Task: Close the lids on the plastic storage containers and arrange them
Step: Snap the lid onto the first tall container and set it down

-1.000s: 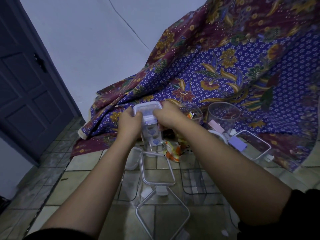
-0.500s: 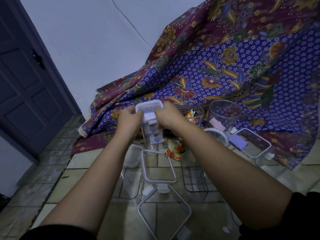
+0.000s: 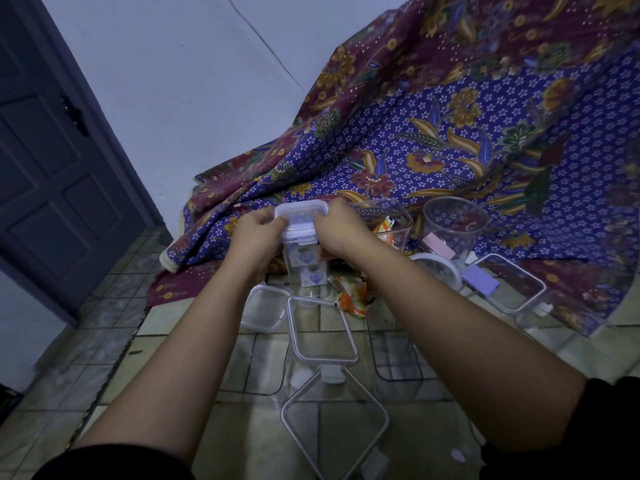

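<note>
A tall clear plastic container [image 3: 306, 268] with a pale lilac clip lid [image 3: 300, 216] is held above the floor. My left hand [image 3: 254, 237] grips the lid's left side and my right hand [image 3: 337, 232] grips its right side, fingers pressed over the edges. The front flap of the lid points down over the container's rim. Below stand several open clear containers: one rectangular [image 3: 323, 329], one square nearest me [image 3: 334, 431], one on the right [image 3: 398, 368]. A loose lid [image 3: 265, 308] lies at the left.
A round clear jar [image 3: 455, 225] and a container with snack packets [image 3: 389, 223] stand on the batik cloth [image 3: 467, 133]. A square container with a lilac flap [image 3: 507, 284] is at the right. A dark door [image 3: 52, 161] is at the left. The floor [image 3: 86, 375] is tiled.
Both hands stay on the lidded container; it has shifted only slightly with the head's movement. The grip on the lid's two sides looks the same.
</note>
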